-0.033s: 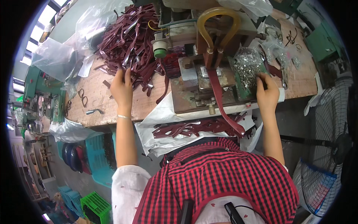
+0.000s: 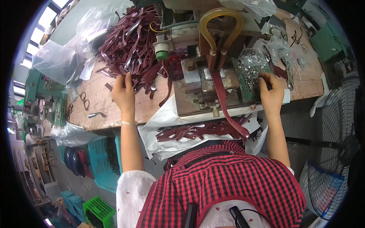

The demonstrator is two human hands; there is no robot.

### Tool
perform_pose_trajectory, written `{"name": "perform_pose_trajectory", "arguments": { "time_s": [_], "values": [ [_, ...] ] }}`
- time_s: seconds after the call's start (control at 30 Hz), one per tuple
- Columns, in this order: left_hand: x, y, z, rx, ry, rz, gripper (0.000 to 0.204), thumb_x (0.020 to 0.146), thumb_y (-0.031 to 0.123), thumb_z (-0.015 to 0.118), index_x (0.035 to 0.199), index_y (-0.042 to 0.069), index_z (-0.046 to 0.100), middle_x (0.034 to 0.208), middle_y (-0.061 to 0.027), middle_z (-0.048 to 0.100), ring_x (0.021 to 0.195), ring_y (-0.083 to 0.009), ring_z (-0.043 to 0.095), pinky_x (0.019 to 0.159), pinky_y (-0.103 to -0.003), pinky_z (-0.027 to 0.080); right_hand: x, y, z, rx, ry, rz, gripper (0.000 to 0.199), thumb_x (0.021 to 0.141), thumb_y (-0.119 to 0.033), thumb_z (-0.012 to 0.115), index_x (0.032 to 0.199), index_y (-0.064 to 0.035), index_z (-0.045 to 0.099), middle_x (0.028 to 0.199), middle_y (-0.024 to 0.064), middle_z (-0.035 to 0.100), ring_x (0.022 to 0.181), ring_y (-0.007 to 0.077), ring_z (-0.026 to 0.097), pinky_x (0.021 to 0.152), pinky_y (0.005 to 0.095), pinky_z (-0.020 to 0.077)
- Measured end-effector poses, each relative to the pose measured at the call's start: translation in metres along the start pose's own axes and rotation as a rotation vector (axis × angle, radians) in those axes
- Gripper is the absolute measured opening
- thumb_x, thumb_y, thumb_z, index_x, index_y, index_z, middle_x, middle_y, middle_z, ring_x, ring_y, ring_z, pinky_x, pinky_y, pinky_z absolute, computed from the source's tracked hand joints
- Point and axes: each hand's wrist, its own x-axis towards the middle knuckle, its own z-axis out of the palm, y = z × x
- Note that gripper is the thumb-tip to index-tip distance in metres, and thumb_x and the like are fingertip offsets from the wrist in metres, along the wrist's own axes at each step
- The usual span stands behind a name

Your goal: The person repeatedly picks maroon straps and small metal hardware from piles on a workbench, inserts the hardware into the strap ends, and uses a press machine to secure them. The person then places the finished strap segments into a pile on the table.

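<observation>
My left hand (image 2: pixel 123 97) is at the near edge of a tangled heap of maroon straps (image 2: pixel 131 47), its fingers closed on a strap end at the tips. My right hand (image 2: pixel 270 95) has its fingers bent in a pinch beside a green tray (image 2: pixel 249 95) of small shiny metal pieces (image 2: pixel 249 70). Whatever lies between those fingertips is too small to make out. Between my hands stands a bench press (image 2: pixel 205 85). One long maroon strap (image 2: pixel 224 104) hangs from under its upright tooling down over the table edge.
More maroon straps (image 2: pixel 186 133) lie on white sheeting before my apron. A looped amber hose (image 2: pixel 221 13) rises above the press, with a green button (image 2: pixel 162 55) to its left. Scissors (image 2: pixel 84 100) lie at the left. A black fan (image 2: pixel 342 152) stands at the right.
My left hand and forearm have shifted slightly right and down at the heap's edge. My right hand has moved a little left over the metal pieces. The strap in the press stays put.
</observation>
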Motion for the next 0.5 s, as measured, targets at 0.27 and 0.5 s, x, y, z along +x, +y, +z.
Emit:
{"name": "perform_pose_trajectory", "arguments": {
  "time_s": [0.27,0.5],
  "values": [
    [-0.018,0.082,0.000,-0.637,0.096,-0.074,0.015,0.100,0.013,0.062,0.103,-0.001,0.067,0.090,-0.0024,0.067,0.075,-0.0074,0.060,0.065,-0.022,0.050,0.031,-0.079,0.019,0.232,-0.082,-0.158,0.016,0.088,-0.009,0.069,0.102,-0.0007,0.074,0.091,0.0072,0.074,0.085,0.0159,0.069,0.078,0.0280,0.0520],
    [-0.022,0.206,-0.048,-0.816,-0.277,0.528,0.016,0.100,0.013,0.056,0.098,-0.004,0.056,0.087,-0.0226,0.067,0.073,-0.0253,0.067,0.063,-0.032,0.056,0.042,-0.029,0.013,1.214,-0.242,0.525,0.019,0.089,-0.007,0.069,0.107,0.0018,0.071,0.092,0.0057,0.072,0.083,0.0114,0.066,0.078,0.0231,0.0507]
  ]
}}
